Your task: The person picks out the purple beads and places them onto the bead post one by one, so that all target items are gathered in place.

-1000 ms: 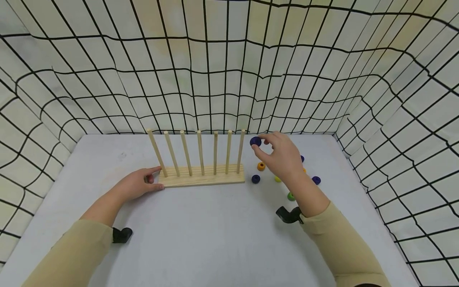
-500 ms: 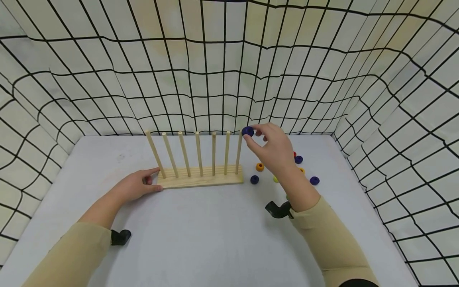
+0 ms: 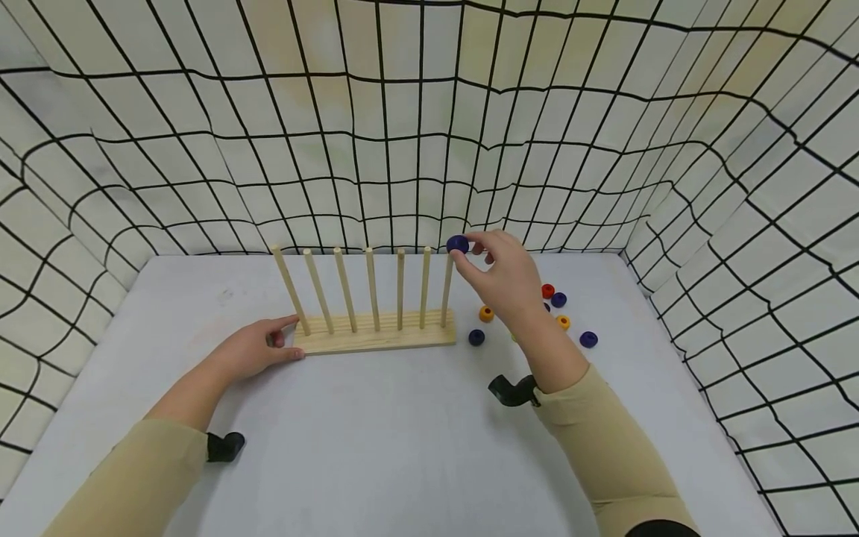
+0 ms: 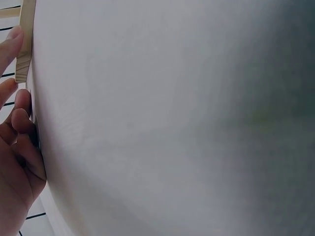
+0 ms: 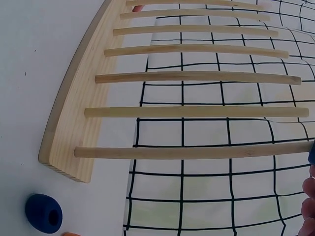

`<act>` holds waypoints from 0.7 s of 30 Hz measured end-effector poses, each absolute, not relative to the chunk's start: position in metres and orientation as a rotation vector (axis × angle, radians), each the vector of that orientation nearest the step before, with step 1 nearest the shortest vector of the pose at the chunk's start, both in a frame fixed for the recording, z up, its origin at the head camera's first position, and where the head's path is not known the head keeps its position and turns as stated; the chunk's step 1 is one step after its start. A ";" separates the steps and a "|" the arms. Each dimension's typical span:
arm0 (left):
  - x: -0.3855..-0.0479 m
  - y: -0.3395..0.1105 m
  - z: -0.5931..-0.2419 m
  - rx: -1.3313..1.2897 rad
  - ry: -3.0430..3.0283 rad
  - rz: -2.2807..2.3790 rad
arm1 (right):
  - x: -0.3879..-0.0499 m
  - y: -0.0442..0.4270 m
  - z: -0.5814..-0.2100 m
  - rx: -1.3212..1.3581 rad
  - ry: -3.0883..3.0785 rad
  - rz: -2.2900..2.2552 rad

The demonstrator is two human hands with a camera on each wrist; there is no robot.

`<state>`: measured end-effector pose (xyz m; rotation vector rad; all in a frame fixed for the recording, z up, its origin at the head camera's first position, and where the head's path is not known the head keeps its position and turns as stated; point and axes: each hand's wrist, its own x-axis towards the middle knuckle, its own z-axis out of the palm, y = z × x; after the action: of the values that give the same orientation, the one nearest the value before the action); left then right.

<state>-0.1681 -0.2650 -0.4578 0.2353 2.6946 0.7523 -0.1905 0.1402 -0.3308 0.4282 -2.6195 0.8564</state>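
A wooden peg rack (image 3: 376,340) with several upright dowels stands on the white table. My left hand (image 3: 251,349) holds the left end of its base, thumb at the front and index finger behind; part of this grip shows in the left wrist view beside the base's end (image 4: 24,49). Between thumb and fingers, my right hand (image 3: 503,280) pinches a dark purple bead (image 3: 458,245) at the top of the rightmost dowel (image 3: 447,291). In the right wrist view only an edge of that bead (image 5: 312,153) shows, touching the dowel's tip. Whether the dowel has entered the hole I cannot tell.
Loose beads lie right of the rack: a purple bead (image 3: 476,337), an orange bead (image 3: 486,313), a red bead (image 3: 547,291) and several others, some hidden by the right arm. A black-lined white backdrop (image 3: 403,149) rises behind and at both sides.
My right hand has carried the purple bead left and slightly up, from beside the rack to the top of the rightmost dowel. The left hand keeps its hold on the base.
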 end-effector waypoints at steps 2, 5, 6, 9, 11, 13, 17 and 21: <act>-0.168 -0.265 -0.458 0.233 2.699 0.749 | -0.191 0.139 -0.331 0.430 -2.614 0.857; -0.168 -0.265 -0.458 0.238 2.700 0.760 | -0.193 0.136 -0.332 0.432 -2.609 0.867; -0.167 -0.265 -0.458 0.239 2.700 0.765 | -0.193 0.135 -0.332 0.436 -2.607 0.875; -0.167 -0.265 -0.458 0.242 2.701 0.778 | -0.194 0.132 -0.333 0.438 -2.614 0.889; -0.167 -0.266 -0.458 0.245 2.703 0.781 | -0.194 0.131 -0.333 0.438 -2.619 0.890; -0.168 -0.266 -0.459 0.243 2.705 0.778 | -0.195 0.131 -0.334 0.434 -2.623 0.890; -0.168 -0.266 -0.460 0.243 2.705 0.770 | -0.195 0.131 -0.335 0.430 -2.630 0.879; -0.169 -0.266 -0.461 0.241 2.707 0.761 | -0.195 0.132 -0.336 0.426 -2.642 0.870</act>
<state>-0.1685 -0.2658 -0.4612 0.2408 2.7075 0.7613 -0.1952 0.1321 -0.3356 0.4258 -2.6422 0.8696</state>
